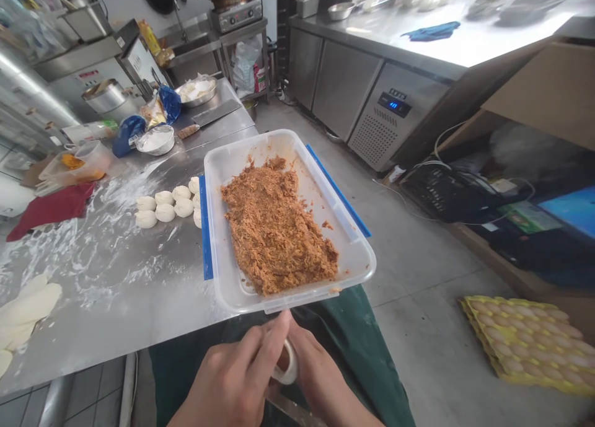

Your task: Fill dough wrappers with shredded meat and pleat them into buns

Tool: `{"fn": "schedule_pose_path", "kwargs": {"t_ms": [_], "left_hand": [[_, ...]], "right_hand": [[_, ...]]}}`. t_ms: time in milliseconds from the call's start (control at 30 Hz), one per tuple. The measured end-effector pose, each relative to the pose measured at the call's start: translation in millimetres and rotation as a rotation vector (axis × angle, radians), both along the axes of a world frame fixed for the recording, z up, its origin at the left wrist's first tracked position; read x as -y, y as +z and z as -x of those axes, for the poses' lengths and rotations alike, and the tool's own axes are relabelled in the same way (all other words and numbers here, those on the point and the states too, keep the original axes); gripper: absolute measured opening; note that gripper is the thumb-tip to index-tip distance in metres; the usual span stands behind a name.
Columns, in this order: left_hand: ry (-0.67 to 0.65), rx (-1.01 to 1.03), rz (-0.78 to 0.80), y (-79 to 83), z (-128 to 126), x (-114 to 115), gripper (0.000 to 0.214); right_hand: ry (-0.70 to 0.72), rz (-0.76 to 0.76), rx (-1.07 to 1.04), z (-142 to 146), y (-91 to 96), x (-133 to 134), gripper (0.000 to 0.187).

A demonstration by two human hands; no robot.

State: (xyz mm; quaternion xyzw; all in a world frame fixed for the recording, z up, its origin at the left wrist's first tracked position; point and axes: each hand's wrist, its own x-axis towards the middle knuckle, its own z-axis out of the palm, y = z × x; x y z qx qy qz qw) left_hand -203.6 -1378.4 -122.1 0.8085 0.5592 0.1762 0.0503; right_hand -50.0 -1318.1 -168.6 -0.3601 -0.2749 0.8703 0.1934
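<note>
Both my hands meet low in the head view, just below the table's edge. My left hand (237,377) curls around a small round of white dough (289,364), its forefinger laid over the top. My right hand (320,377) cups the same dough from the other side, fingers pressed to it. Some brown filling shows inside the dough. Right above the hands sits a clear plastic container (353,253) of brown shredded filling (276,228), hanging partly over the steel table's corner. Several white dough balls (165,208) lie in rows to the container's left.
The floured steel table (116,278) also carries a red cloth (51,207), a white bowl (157,140), bags, a cleaver (211,117) and flattened dough pieces (28,303) at the left edge. An egg tray (525,343) lies on the floor right. Steel counters stand behind.
</note>
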Motion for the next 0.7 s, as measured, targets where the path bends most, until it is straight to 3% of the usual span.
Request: {"fn": "schedule_pose_path", "kwargs": {"t_ms": [167,333,467,700], "left_hand": [[0.011,0.066,-0.022,-1.7,0.9,0.0,0.039],[0.031,0.009,-0.011,0.9,0.8,-2.1,0.051],[0.039,0.047,-0.038,0.8,1.7,-2.3,0.042],[0.007,0.005,-0.032,-0.3,3.5,0.1,0.046]], "right_hand": [[0.018,0.027,0.005,-0.7,2.1,0.2,0.059],[-0.021,0.019,-0.03,1.4,-1.2,0.6,0.061],[0.002,0.044,-0.048,3.3,-1.3,1.2,0.052],[-0.008,0.024,-0.017,3.4,-4.1,2.9,0.06]]}}
